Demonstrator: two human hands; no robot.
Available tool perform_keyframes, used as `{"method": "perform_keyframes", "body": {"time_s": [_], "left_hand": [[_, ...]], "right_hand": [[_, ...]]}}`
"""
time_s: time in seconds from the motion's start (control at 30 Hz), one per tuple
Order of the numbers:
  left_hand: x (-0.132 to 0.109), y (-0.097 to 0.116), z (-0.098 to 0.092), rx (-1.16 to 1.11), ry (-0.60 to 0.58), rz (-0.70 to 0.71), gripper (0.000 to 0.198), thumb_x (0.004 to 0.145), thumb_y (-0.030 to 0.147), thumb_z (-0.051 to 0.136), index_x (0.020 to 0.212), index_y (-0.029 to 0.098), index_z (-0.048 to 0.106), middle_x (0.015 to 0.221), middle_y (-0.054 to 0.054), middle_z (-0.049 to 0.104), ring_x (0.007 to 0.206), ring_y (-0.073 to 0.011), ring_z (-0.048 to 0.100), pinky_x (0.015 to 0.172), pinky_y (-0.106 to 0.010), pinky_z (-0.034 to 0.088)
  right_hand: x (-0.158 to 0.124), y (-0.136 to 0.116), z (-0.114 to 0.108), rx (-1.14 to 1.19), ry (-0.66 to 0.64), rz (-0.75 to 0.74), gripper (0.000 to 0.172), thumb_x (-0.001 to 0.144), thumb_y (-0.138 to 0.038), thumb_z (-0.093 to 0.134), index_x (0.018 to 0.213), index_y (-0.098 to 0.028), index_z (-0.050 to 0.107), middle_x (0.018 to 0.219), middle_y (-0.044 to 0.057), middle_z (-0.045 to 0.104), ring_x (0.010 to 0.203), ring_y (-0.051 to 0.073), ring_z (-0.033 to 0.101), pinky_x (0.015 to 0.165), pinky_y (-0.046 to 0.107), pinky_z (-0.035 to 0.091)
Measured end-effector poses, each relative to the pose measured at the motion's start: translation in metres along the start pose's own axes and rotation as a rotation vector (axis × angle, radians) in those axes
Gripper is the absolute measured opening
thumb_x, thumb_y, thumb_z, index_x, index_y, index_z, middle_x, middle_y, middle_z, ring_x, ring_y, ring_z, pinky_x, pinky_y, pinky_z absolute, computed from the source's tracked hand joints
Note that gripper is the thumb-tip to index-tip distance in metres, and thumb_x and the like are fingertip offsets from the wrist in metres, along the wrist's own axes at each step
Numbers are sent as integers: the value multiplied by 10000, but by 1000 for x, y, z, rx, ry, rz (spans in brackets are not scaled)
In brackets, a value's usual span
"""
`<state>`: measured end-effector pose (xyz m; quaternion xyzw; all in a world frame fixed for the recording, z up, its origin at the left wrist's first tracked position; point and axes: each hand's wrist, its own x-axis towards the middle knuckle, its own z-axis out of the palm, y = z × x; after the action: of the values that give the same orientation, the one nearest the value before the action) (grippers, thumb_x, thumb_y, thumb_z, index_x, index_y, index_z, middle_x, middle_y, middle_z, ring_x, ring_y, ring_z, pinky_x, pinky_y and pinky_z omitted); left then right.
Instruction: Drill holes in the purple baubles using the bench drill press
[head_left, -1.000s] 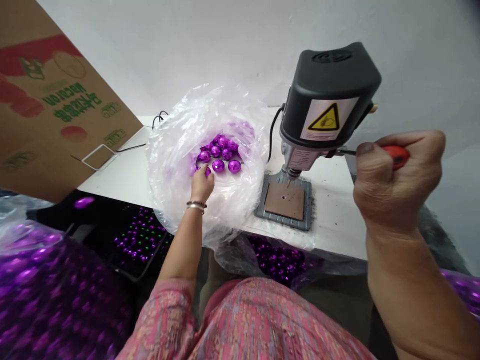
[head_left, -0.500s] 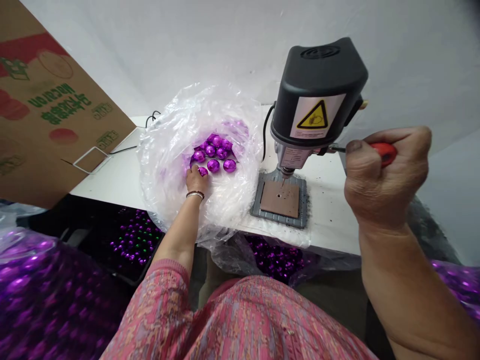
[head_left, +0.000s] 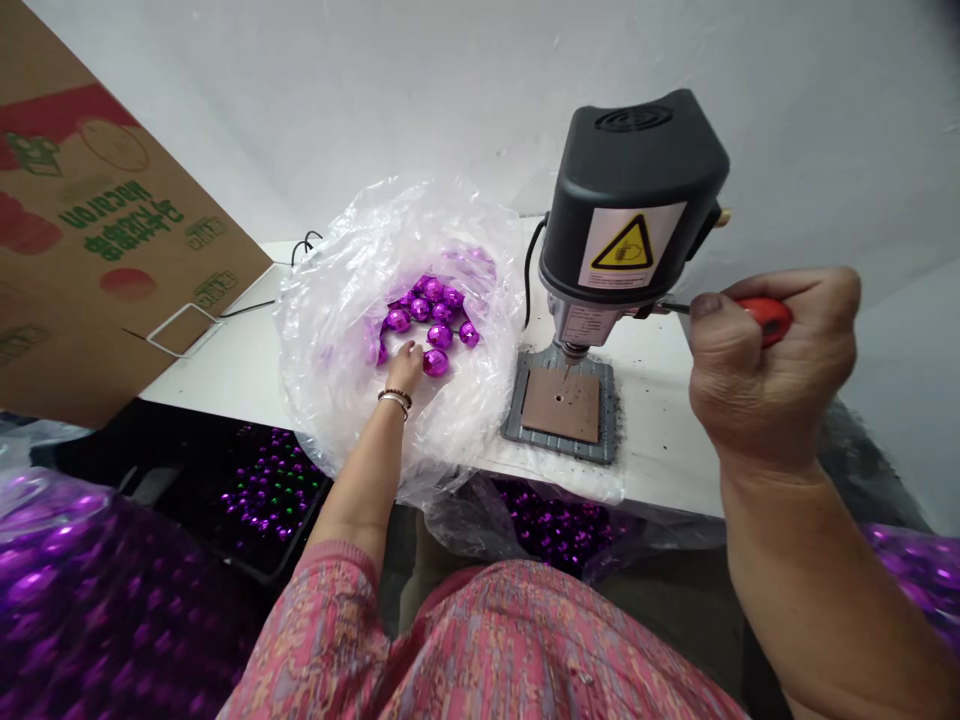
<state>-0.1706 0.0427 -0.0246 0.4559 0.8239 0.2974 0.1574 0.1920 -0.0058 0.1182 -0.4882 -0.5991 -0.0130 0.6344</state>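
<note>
Glossy purple faceted balls lie in a loose cluster, most touching, in the hollow of a crumpled clear plastic bag. A red grip sits on the end of a thin black rod, which projects sideways from a black bench drill.

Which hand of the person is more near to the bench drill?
Right. The right hand is close beside the bench drill, to its right, while the left hand is farther away, to its left, reaching into a clear plastic bag.
</note>
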Motion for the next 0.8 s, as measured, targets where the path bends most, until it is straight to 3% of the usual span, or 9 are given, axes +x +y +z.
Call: {"method": "perform_keyframes", "body": {"time_s": [0.1, 0.2, 0.27, 0.33, 0.43, 0.5, 0.63, 0.7, 0.8], "left_hand": [[-17, 5, 3, -9, -162, 109, 519, 729, 274, 731, 1235, 192, 644, 1132, -105, 719, 1068, -248, 655, 940, -314, 496], [-34, 11, 4, -93, -193, 130, 621, 653, 211, 773, 1250, 189, 603, 1137, -98, 698, 1071, -260, 642, 958, -341, 482], [-43, 17, 0, -340, -175, 104, 677, 653, 224, 762, 1292, 197, 539, 1125, -77, 680, 1005, -228, 656, 918, -341, 501], [-52, 26, -10, -700, -231, 73, 713, 691, 295, 725, 1348, 247, 452, 1082, -41, 667, 892, -179, 673, 833, -325, 531], [-72, 41, -29, -1124, -429, 77, 663, 725, 393, 686, 1326, 329, 413, 1051, -7, 659, 794, -153, 687, 680, -270, 532], [-90, 52, -36, -1225, -570, 132, 656, 694, 396, 730, 1282, 330, 448, 1090, -22, 654, 822, -172, 698, 602, -226, 495], [-128, 68, -23, -1111, -734, 229, 761, 643, 339, 817, 1318, 292, 469, 1110, -55, 642, 835, -170, 675, 622, -233, 487], [-142, 74, -7, -917, -650, 317, 798, 598, 295, 861, 1308, 257, 498, 1160, -67, 628, 939, -188, 651, 775, -288, 522], [-151, 82, 16, -598, -516, 408, 741, 583, 310, 876, 1241, 206, 553, 1250, -87, 598, 1139, -244, 579, 997, -375, 470]], "right_hand": [[0, 3, 0, 7, 13, 4, 226, 714, -384, 585, 752, -176, 508, 663, -21, 526, 568, 48, 454, 560, 225, 390], [-1, 3, 0, 0, 15, 4, 230, 717, -384, 586, 759, -169, 512, 675, -25, 520, 586, 45, 467, 575, 219, 395], [-1, 3, 0, -1, -8, 16, 234, 733, -388, 579, 767, -167, 510, 676, -34, 511, 587, 39, 465, 582, 211, 395], [-2, 1, 0, 7, -18, 26, 236, 747, -387, 575, 772, -163, 504, 673, -41, 504, 582, 32, 455, 581, 202, 389], [-3, 0, 0, 22, -7, 10, 236, 758, -376, 582, 782, -156, 500, 678, -45, 496, 592, 25, 453, 594, 196, 388], [-3, -1, -1, 26, -3, -6, 228, 778, -366, 581, 796, -154, 498, 675, -50, 487, 590, 22, 444, 599, 192, 385], [1, -4, -2, 8, -43, -18, 232, 833, -374, 561, 820, -154, 486, 680, -58, 481, 589, 21, 419, 603, 189, 373], [9, -7, -2, -1, -74, 9, 239, 849, -372, 561, 815, -156, 464, 675, -65, 454, 596, 19, 386, 619, 186, 363], [28, -13, 1, -27, -120, 82, 226, 865, -310, 558, 778, -164, 408, 641, -82, 367, 585, 12, 292, 650, 182, 329]]}}
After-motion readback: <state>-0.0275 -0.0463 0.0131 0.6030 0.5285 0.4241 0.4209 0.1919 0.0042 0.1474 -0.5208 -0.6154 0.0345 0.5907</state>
